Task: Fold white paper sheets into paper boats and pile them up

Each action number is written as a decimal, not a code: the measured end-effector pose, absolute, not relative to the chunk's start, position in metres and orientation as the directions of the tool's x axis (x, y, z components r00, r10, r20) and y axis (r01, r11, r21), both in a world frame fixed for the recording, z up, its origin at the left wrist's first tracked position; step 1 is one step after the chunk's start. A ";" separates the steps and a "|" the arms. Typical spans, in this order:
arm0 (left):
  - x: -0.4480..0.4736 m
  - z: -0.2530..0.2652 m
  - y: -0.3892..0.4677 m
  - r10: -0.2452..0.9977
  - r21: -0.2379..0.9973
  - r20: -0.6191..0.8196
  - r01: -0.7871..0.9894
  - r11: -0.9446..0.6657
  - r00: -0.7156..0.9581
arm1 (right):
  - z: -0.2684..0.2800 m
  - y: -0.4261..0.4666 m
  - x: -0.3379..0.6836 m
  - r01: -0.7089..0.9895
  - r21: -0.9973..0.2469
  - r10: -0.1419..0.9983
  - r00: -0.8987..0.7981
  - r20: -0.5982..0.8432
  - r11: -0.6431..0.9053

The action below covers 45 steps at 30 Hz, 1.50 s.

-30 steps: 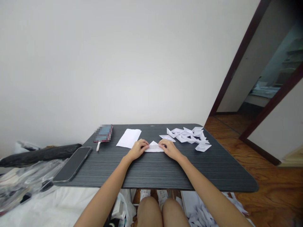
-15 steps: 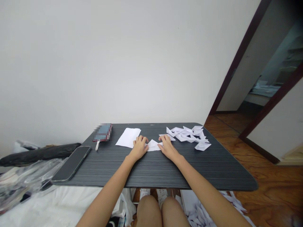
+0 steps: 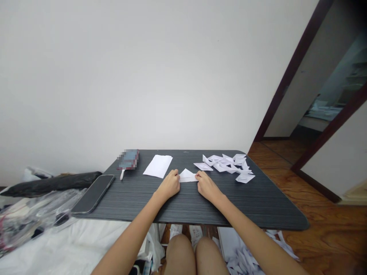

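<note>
A folded sheet of white paper [image 3: 187, 176], with a pointed peak at the top and a straight band along its lower edge, is stretched between my hands over the dark table. My left hand [image 3: 171, 184] is closed on its left end, thumb and fingers pinched together. At the right end my right hand [image 3: 205, 183] grips the paper the same way. A stack of flat white sheets [image 3: 158, 165] lies just beyond my left hand. Beyond my right hand sits a folded paper boat [image 3: 203, 166], beside a pile of several more paper boats [image 3: 226, 163].
A phone [image 3: 94, 193] lies at the table's left edge, and a blurred-out object with a white tab [image 3: 122, 175] sits behind it. The dark table [image 3: 258, 206] stands against a white wall. Plastic bags [image 3: 43, 214] lie to the left; more folded papers [image 3: 243, 261] are below the table.
My fingers were spread on the folded paper and have now curled into a pinch at both its ends. The view has shifted slightly.
</note>
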<state>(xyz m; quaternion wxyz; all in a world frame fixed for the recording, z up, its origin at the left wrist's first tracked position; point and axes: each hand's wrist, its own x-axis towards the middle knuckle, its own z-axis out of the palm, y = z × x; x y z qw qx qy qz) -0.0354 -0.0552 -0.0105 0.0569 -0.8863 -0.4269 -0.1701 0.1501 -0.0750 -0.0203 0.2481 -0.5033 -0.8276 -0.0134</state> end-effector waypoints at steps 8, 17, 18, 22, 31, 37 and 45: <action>-0.032 -0.014 -0.047 0.849 0.248 0.365 0.839 -0.485 0.382 | -0.032 -0.061 0.143 0.900 -0.238 0.821 -0.192 0.538 0.367; -0.034 -0.008 -0.018 0.956 0.426 0.083 0.857 -0.291 0.283 | -0.036 -0.030 0.143 0.793 -0.398 0.837 -0.240 0.492 0.462; -0.034 -0.007 -0.018 0.954 0.442 0.084 0.848 -0.294 0.288 | -0.037 -0.029 0.143 0.777 -0.413 0.835 -0.251 0.489 0.475; -0.035 -0.008 -0.021 0.947 0.518 0.111 0.796 -0.313 0.301 | -0.039 -0.029 0.143 0.763 -0.493 0.879 -0.200 0.434 0.417; -0.031 0.000 -0.031 0.853 0.504 0.411 0.699 -0.507 0.322 | -0.020 -0.040 0.145 0.698 -0.536 0.827 -0.145 0.543 0.474; -0.038 0.003 -0.042 0.746 0.301 0.413 0.694 -0.654 0.523 | -0.010 -0.052 0.156 0.733 -0.300 0.728 -0.368 0.579 0.610; -0.043 -0.005 -0.030 0.754 0.471 0.310 0.595 -0.651 0.579 | -0.022 -0.046 0.159 0.696 -0.412 0.795 -0.403 0.454 0.588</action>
